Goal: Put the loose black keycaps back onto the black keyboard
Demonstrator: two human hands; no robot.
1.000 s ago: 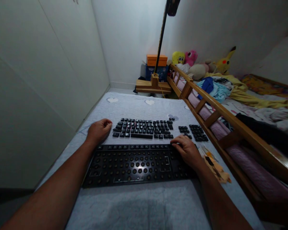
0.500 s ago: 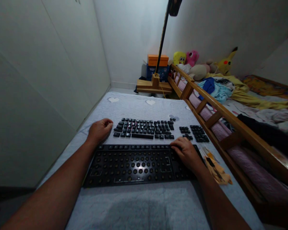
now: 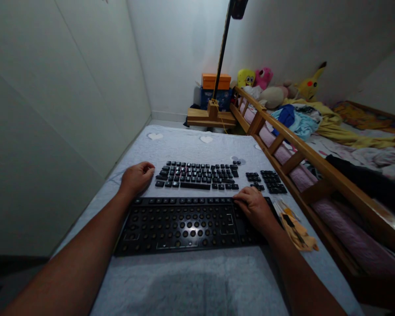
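A black keyboard (image 3: 191, 226) lies across the bed, bare round key posts over most of it and keycaps still along its top row. My right hand (image 3: 255, 206) rests on its upper right part, fingers pinched at the right end of that row. The fingers hide whatever is between them. My left hand (image 3: 136, 177) lies curled on the sheet, just beyond the keyboard's upper left corner and beside the loose keycaps (image 3: 197, 173). Its palm is hidden. Those keycaps are laid out in keyboard order behind the keyboard, with a number-pad group (image 3: 273, 181) at the right.
Right of the keyboard, an orange cloth (image 3: 301, 237) carries slim tools (image 3: 292, 226). A wooden bed rail (image 3: 296, 149) runs along the right side, and a white wall of panels (image 3: 69, 109) along the left. Past the bed stands a black pole (image 3: 222, 52) on a wooden base (image 3: 210, 116).
Both hands and the keyboard keep nearly the same places. The whole view has shifted very slightly.
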